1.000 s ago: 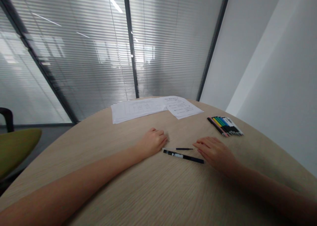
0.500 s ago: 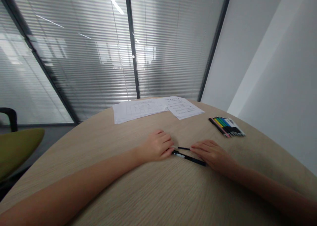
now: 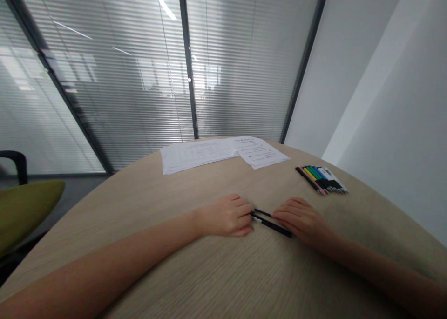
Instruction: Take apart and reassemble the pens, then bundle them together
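Two dark, slim items lie side by side at a slant on the table, between my hands. The nearer one is a black pen (image 3: pixel 275 227) with a small white patch near its left end. Behind it is a thinner black stick (image 3: pixel 262 212), its exact kind unclear. My left hand (image 3: pixel 232 216) is closed, fingers curled at the pen's left end, which they hide. My right hand (image 3: pixel 300 217) has its fingers together, the tips on the right end of the thin stick; the pen's right end comes close beneath this hand. The thumb is mostly hidden.
A row of several coloured pens (image 3: pixel 321 179) lies at the right of the round wooden table (image 3: pixel 167 281). White printed sheets (image 3: pixel 195 157) overlap at the far edge. A green chair (image 3: pixel 31 195) stands at the left, and a white wall (image 3: pixel 394 123) rises at the right.
My left hand has slid slightly right and nearer to me, covering more of the pen's left end and part of its white patch. My right hand has barely moved.
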`<state>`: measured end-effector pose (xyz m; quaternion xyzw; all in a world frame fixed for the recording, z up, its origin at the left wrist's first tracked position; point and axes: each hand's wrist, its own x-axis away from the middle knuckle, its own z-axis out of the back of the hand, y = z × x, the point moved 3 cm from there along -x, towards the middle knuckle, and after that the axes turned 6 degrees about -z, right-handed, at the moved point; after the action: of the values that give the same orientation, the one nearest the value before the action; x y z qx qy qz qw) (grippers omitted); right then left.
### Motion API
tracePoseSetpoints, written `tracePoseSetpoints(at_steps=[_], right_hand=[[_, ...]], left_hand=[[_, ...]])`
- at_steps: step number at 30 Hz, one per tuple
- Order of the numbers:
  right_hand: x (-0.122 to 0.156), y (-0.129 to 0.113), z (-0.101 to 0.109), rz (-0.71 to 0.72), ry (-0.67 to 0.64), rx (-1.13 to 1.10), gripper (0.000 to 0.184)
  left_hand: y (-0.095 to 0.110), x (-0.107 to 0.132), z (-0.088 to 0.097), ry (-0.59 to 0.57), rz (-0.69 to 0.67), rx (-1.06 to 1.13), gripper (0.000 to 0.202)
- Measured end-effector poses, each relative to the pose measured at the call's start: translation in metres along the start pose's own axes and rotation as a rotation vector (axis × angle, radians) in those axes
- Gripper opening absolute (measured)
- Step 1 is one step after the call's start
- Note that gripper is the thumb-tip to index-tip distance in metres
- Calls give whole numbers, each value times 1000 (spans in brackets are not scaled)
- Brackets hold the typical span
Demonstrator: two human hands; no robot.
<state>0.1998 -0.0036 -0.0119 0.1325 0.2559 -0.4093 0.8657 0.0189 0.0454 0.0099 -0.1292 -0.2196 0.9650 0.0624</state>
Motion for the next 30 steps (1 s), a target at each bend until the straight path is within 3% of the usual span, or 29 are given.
tracePoseSetpoints(at_steps=[15,21,24,30], right_hand=[[1,7,-8,-105,63,-18,20],[4,12,-8,-246,110,-69,15],[5,19,-6,-342,138,-158,14],[10,36,-1,-596,274,-271,9]], left_hand=[[0,0,-5,27,17,39,25],[1,0,-3,49,6,33,25],[-5,4,-4,106,101,92,24],[-27,17,-11,317,456,322,19]])
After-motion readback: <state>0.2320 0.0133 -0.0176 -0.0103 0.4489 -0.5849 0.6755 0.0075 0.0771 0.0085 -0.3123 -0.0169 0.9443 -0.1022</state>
